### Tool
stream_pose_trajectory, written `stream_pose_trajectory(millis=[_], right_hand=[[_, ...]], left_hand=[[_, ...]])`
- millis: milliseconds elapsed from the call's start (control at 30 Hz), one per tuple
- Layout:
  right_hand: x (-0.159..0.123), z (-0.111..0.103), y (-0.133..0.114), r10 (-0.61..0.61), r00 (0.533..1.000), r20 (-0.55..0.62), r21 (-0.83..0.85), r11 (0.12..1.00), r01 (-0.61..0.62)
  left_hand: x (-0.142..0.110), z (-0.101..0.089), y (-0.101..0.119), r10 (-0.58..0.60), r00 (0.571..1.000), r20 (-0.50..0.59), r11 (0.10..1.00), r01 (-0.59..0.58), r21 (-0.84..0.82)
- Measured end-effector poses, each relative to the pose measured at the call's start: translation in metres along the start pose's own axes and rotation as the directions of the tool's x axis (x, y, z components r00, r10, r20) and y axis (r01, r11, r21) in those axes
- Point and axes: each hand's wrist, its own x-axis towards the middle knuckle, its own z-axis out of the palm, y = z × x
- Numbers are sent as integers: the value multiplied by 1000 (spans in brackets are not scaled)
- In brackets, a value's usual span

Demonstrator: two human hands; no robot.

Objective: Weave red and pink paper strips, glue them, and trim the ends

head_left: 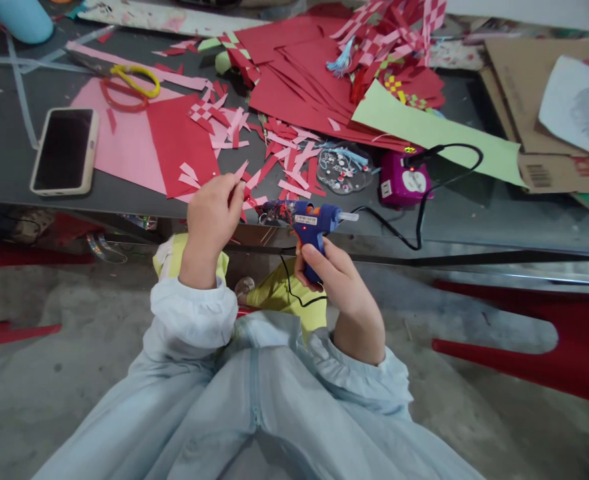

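My right hand (339, 273) is wrapped around the handle of a blue hot glue gun (319, 219), over the table's front edge. A clear glue stick (348, 217) sticks out of its back, and a small red light glows on its side. The nozzle points left, towards my left hand (214, 210). That hand is closed in a pinch, with a small red paper piece (247, 195) showing at the fingertips; most of it is hidden. Just beyond lie cut pink and red paper strips (294, 157) and a red paper sheet (181, 143).
Left on the table are a phone (65, 152) and scissors (130, 87). A clear dish of beads (345, 168) sits beside a purple power adapter (404, 179), whose black cord (419, 230) loops over the edge. Red sheets (299, 80) and cardboard (539, 120) lie behind. Red stools (519, 333) flank me.
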Motion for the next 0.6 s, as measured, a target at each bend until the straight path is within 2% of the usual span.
stream_pose_trajectory(millis=[600], right_hand=[[-1, -1, -1, 7, 1000, -7, -22, 1000, -7]], left_hand=[[-1, -2, 1, -7, 1000, 9, 1000, 7, -11]])
